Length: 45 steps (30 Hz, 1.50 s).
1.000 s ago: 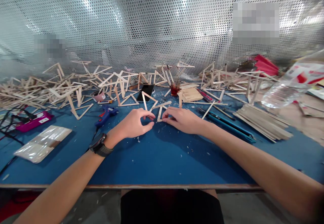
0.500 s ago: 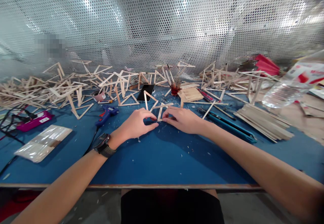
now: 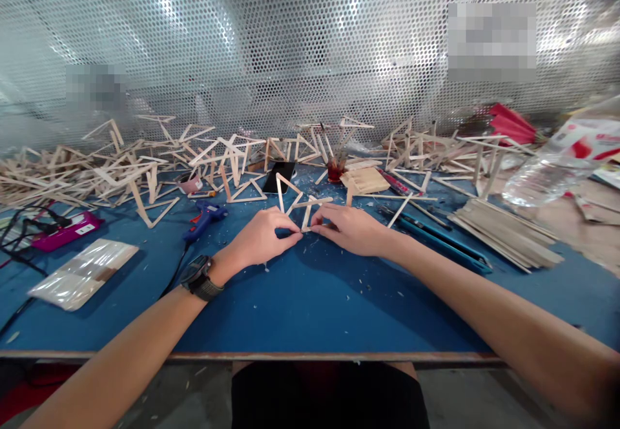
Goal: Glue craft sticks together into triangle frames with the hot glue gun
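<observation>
Between my hands, a small frame of wooden craft sticks (image 3: 307,216) stands on the blue tabletop, with one stick lying across its top. My left hand (image 3: 261,235), a dark watch (image 3: 197,277) on its wrist, pinches the frame's low front corner between thumb and forefinger. From the other side my right hand (image 3: 352,230) has its fingertips closed on the same corner. Its fingers partly cover the frame's right side. Just behind stands another angled stick piece (image 3: 279,191); where it joins the frame I cannot tell.
Piled stick frames (image 3: 72,164) line the back before a perforated metal screen (image 3: 310,41). A glue gun (image 3: 206,218), power strip (image 3: 68,232) and wrapped stick pack (image 3: 84,274) lie left. A blue cutter (image 3: 440,241), loose sticks (image 3: 506,232) and plastic bottle (image 3: 542,174) lie right.
My left thumb and forefinger have drawn together at the frame's low corner. My right hand and the frame have stayed almost still.
</observation>
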Available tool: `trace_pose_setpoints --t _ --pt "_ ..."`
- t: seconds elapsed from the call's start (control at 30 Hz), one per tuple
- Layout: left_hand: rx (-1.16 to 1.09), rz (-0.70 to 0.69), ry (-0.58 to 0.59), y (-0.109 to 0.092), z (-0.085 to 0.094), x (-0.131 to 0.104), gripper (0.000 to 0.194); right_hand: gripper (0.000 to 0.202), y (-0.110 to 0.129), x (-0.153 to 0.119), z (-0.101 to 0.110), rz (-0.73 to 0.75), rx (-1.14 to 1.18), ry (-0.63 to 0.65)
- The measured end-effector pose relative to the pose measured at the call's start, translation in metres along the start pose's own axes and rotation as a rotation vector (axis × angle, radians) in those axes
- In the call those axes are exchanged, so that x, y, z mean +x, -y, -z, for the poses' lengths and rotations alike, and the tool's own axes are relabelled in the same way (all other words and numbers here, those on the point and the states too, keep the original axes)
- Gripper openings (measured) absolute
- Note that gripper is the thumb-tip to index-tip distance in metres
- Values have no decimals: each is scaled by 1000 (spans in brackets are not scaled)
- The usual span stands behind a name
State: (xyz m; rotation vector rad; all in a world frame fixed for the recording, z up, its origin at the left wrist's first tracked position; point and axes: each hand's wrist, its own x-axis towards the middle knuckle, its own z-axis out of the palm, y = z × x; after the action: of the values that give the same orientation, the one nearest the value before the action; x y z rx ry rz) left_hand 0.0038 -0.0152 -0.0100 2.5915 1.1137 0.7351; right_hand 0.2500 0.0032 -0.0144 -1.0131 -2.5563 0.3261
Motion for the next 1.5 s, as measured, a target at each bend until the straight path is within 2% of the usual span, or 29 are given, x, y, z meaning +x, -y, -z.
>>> trace_pose_setpoints --t 0.37,0.57,0.67,0.83,1.13,1.3,1.4,1.5 --pt "16 -12 48 -2 8 -1 15 24 -2 -1 0 -15 -19 0" --pt "28 -29 70 -1 9 -1 9 25 -6 -1 -2 -24 -37 -10" --pt "40 -14 70 -3 10 -1 14 26 -7 0 -2 -22 -37 -8" --pt "44 -5 18 0 9 -1 29 27 -7 0 -2 -32 -40 11" --pt "83 -38 -149 2 15 -1 16 27 -7 -1 -2 -21 -55 18" --pt "73 10 -233 0 23 1 18 24 -8 0 -2 -26 -48 17" --pt "61 -6 -222 1 21 0 14 24 -8 -1 -3 -24 -47 8" --pt "48 -33 -136 3 12 -1 13 24 -6 0 -2 -9 -39 -15"
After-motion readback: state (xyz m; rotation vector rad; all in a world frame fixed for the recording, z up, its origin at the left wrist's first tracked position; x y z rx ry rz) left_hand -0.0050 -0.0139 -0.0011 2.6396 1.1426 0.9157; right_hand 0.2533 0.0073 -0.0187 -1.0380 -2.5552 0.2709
